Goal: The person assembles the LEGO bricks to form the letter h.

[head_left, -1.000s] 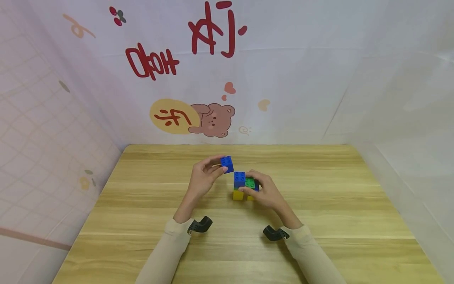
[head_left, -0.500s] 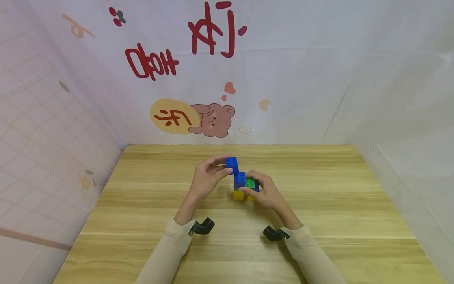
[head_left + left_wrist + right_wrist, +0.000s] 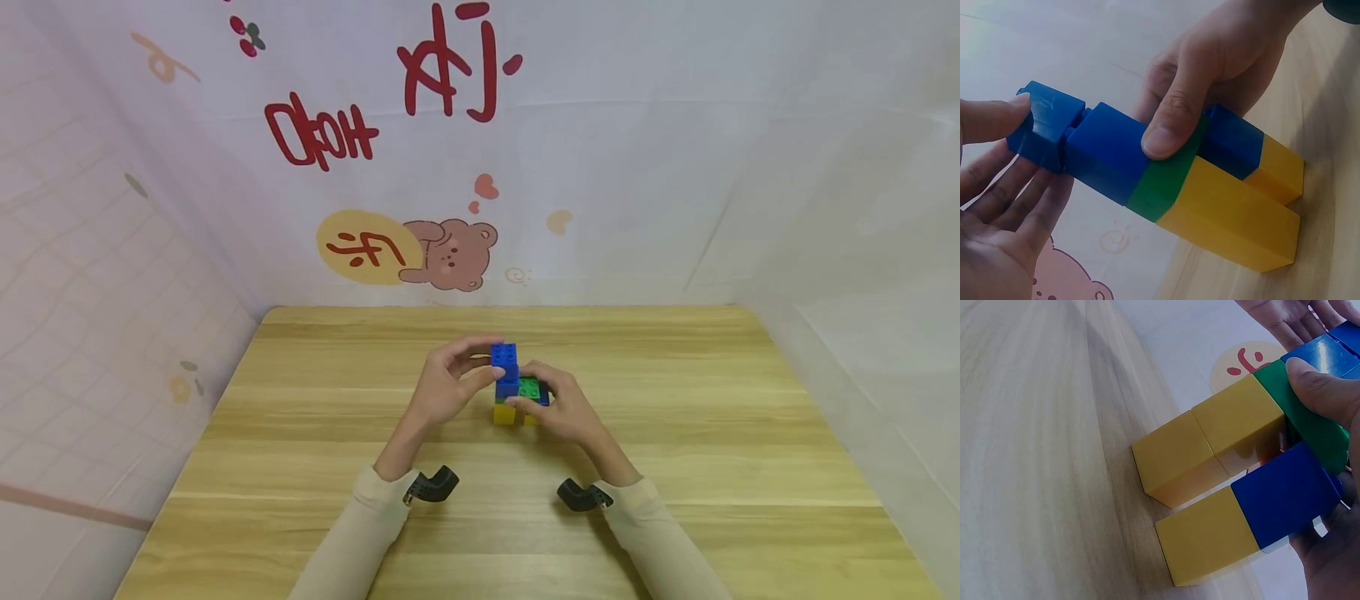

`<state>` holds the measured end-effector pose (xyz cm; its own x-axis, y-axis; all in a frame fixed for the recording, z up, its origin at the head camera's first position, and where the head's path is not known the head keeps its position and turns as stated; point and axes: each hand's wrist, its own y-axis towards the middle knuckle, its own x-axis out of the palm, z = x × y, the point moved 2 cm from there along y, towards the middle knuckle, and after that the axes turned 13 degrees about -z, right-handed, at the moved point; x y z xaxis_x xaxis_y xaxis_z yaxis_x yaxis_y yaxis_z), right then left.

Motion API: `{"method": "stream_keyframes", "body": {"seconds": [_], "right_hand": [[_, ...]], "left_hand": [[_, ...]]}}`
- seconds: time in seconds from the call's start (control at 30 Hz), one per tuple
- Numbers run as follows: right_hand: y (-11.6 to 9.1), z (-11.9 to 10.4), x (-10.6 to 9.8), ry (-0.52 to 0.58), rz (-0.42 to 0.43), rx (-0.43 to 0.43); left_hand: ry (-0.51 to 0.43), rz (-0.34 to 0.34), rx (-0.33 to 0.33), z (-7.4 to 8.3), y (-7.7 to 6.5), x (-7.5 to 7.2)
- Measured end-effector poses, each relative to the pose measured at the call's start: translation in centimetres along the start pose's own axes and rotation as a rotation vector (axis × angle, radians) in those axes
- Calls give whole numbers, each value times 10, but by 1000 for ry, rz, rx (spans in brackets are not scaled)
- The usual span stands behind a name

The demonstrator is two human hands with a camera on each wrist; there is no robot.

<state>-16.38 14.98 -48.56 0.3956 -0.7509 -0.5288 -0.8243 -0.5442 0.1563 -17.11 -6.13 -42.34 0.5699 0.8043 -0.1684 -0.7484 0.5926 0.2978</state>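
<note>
My left hand (image 3: 442,387) pinches a blue toy building brick (image 3: 1050,122) between thumb and fingers. It sits slightly tilted over another blue brick (image 3: 1107,153); the left wrist view shows a narrow gap with studs between them. That lower brick stands on one end of a long green brick (image 3: 1163,184). Under the green brick are two legs: one of yellow bricks (image 3: 1238,425), the other a dark blue brick (image 3: 1288,497) over a yellow brick (image 3: 1207,537). My right hand (image 3: 558,404) grips the structure around the green brick, its thumb over the green and blue bricks' side.
The structure stands upright on a wood-grain table (image 3: 675,442). Behind the table rises a white printed backdrop (image 3: 637,167) with a bear and red characters. Black curved mounts (image 3: 435,483) are strapped at both wrists.
My left hand has moved right and slightly down, bringing its blue brick from the stack's upper left to on top of the other blue brick. The right hand stays in place.
</note>
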Motion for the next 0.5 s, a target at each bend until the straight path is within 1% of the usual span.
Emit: {"method": "stream_keyframes", "body": {"seconds": [0.23,0.33,0.5], "right_hand": [[1,-1,0,4,-6,-4],[1,-1,0,5,-7,-2],[0,0,0,3,-9,15]], "left_hand": [[21,-17,14,0,-2,2],[34,-19,40,0,-3,2],[93,-41,101,0,-1,2]]}}
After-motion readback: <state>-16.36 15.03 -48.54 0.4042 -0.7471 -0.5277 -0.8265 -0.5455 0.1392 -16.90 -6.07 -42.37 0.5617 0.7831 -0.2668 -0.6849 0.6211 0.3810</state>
